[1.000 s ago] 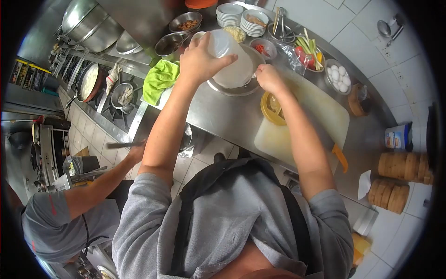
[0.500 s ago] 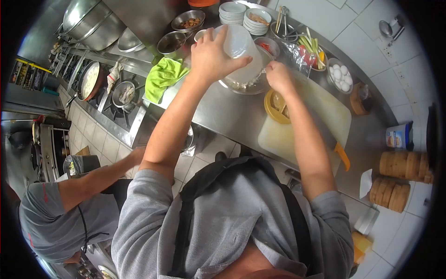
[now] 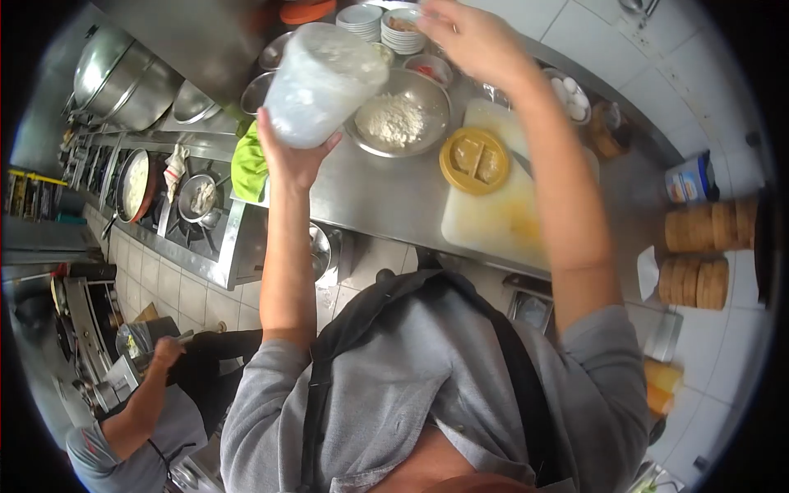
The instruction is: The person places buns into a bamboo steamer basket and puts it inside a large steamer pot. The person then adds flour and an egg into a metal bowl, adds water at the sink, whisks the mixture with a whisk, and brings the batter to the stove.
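My left hand (image 3: 294,156) grips a translucent plastic container (image 3: 320,86) near its base, fingers and thumb around its side. The container is tilted, its wider end to the upper right, with white residue inside. Beside it a metal bowl (image 3: 436,103) holds a heap of white flour (image 3: 393,121). My right hand (image 3: 472,41) is raised at the top, near a stack of small white dishes (image 3: 403,41); its fingers are blurred. A yellow round lid (image 3: 450,172) lies on a white cutting board (image 3: 485,222).
On the left, a green cloth (image 3: 249,168) lies beside the stove, where a pan (image 3: 136,185) stands. Eggs (image 3: 569,97) and bamboo steamers (image 3: 694,282) are on the right. A co-worker's arm (image 3: 144,403) shows at lower left.
My left hand has moved left with the container, away from over the bowl, uncovering the flour. My right hand has moved up from the bowl's edge. The co-worker's arm has shifted.
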`<state>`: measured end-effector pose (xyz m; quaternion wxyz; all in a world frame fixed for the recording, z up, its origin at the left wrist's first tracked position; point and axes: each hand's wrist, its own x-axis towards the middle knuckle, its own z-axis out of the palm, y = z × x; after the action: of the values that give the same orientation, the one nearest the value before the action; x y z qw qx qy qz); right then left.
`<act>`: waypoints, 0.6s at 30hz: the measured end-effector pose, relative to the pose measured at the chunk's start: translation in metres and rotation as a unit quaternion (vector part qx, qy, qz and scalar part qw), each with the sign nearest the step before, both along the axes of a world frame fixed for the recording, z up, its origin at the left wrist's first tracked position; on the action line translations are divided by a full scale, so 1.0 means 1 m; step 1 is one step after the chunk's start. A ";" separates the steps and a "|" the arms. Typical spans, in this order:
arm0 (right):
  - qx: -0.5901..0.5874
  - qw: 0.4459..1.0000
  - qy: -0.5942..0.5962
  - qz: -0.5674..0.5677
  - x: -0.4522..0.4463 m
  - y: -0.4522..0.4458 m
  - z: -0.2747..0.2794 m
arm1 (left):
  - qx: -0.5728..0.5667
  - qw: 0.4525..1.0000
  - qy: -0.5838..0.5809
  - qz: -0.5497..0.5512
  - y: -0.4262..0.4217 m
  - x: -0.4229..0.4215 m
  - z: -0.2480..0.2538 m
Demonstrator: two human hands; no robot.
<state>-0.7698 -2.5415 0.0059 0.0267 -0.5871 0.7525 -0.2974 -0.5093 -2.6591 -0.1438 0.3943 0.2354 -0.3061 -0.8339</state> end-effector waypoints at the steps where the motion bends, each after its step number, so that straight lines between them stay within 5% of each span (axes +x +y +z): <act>1: 0.110 0.994 -0.003 -0.016 -0.005 0.017 0.005 | 0.022 0.999 0.023 -0.006 0.000 0.009 -0.006; 3: 0.153 0.986 0.063 -0.020 -0.006 0.061 -0.033 | 0.020 0.999 0.047 -0.002 0.008 0.024 -0.011; 5: 0.321 0.941 0.097 -0.031 0.001 0.098 -0.086 | 0.031 0.992 0.120 0.003 0.006 0.041 -0.025; 8: 0.249 0.942 0.223 0.001 0.020 0.147 -0.161 | 0.035 0.972 0.231 -0.020 0.019 0.061 -0.026; 13: 0.128 0.980 0.147 -0.044 0.041 0.155 -0.138 | 0.115 0.950 0.289 0.006 0.029 0.074 -0.034; 15: -0.118 0.993 0.005 -0.013 0.063 0.136 -0.105 | 0.011 0.984 0.174 -0.020 0.042 0.067 -0.027; 18: -0.160 0.982 0.022 0.102 0.100 0.101 -0.051 | 0.001 0.995 0.100 -0.027 0.056 0.041 -0.025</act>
<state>-0.6700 -2.4408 -0.0453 -0.0534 -0.6640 0.6317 -0.3966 -0.4687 -2.6036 -0.1685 0.3999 0.1425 -0.2700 -0.8642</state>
